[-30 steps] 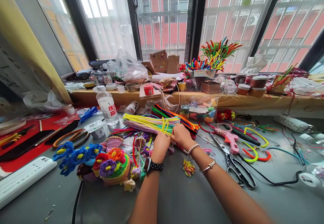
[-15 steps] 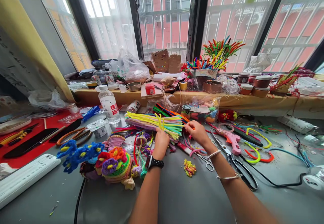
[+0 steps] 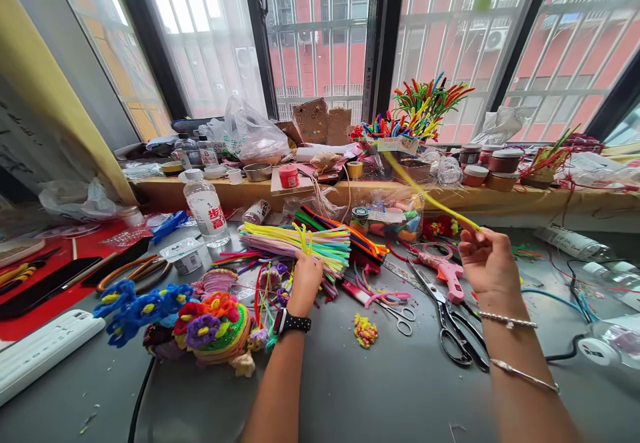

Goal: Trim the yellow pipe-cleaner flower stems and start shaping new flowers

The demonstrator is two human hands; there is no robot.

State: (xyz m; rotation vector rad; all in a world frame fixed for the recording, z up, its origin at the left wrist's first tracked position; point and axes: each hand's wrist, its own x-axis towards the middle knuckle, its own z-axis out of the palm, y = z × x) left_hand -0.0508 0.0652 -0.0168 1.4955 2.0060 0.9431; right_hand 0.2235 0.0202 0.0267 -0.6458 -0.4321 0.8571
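Note:
My left hand (image 3: 306, 283) is closed on a bundle of pastel pipe cleaners (image 3: 280, 239), near the yellow one looped round its middle. Raised at the right, my right hand (image 3: 487, 263) pinches one end of a single yellow pipe cleaner (image 3: 425, 195), which stretches up and to the left, its far end blurred. Behind the bundle lies a second stack of darker and orange pipe cleaners (image 3: 367, 243). Left of my left wrist stands a pot of fuzzy flowers (image 3: 220, 326), with blue flowers (image 3: 145, 309) beside it. A small yellow-and-red fuzzy clump (image 3: 365, 331) rests on the grey table.
Large scissors (image 3: 453, 326), small scissors (image 3: 403, 316) and a pink glue gun (image 3: 447, 271) lie at the right. A water bottle (image 3: 206, 209) stands behind the flowers. A white power strip (image 3: 50, 349) is at the left. Jars and pipe cleaners crowd the sill (image 3: 330, 193).
My right hand has moved right and up from the bundle, drawing out one yellow pipe cleaner. My left hand still holds the bundle. The view has shifted slightly.

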